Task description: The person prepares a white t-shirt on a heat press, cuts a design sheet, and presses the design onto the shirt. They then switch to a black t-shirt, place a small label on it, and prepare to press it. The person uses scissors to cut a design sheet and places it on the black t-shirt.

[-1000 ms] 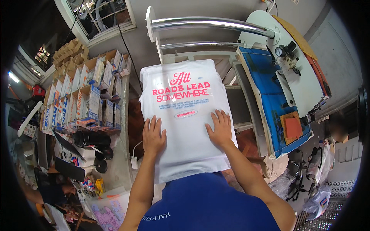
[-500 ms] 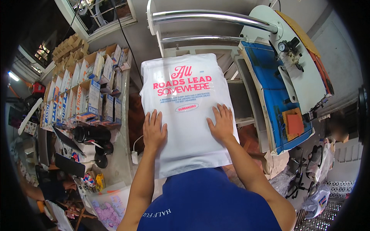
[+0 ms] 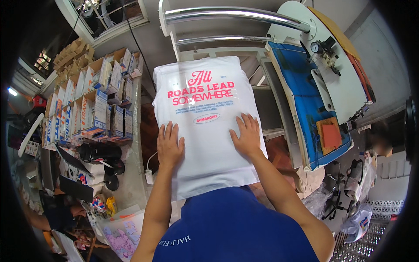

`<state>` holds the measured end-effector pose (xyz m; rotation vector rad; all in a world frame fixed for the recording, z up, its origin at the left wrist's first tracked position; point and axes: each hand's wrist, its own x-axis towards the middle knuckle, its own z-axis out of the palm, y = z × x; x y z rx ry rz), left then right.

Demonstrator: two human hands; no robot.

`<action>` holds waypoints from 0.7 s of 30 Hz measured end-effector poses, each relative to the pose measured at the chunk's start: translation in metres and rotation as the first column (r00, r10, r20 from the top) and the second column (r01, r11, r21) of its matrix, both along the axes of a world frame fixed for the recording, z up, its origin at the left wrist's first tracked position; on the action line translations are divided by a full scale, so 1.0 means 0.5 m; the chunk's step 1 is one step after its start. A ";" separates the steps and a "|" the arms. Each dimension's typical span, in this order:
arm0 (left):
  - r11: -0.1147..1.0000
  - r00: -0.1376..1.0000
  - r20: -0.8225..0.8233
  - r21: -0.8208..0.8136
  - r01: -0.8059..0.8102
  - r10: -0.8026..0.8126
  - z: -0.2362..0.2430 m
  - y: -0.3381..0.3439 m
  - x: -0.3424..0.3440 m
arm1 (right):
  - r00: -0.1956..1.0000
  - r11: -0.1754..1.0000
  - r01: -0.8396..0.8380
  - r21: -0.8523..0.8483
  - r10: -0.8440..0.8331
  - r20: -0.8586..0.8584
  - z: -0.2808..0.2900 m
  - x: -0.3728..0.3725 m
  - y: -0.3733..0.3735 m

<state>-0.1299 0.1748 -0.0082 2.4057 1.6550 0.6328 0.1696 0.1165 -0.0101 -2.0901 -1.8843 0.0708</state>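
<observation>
Left hand (image 3: 170,148) and right hand (image 3: 247,137) are resting on a white shirt (image 3: 205,153).
The shirt is lying beneath and between them, its pink print (image 3: 201,91) sitting mostly beyond; both hands are lying wide, palms down.

hands (image 3: 170,147): palms down on white printed shirt (image 3: 210,150) | blue board (image 3: 293,87): right of shirt | cartons (image 3: 92,111): left

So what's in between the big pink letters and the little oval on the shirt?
In the head view, lines of small blue lettering sit there, between the big pink letters and the little oval on the white shirt.
</observation>
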 end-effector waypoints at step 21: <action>1.000 1.000 0.015 -0.001 0.005 -0.005 -0.006 0.004 -0.005 | 1.000 1.000 0.013 0.005 -0.013 0.013 -0.004 -0.002 0.002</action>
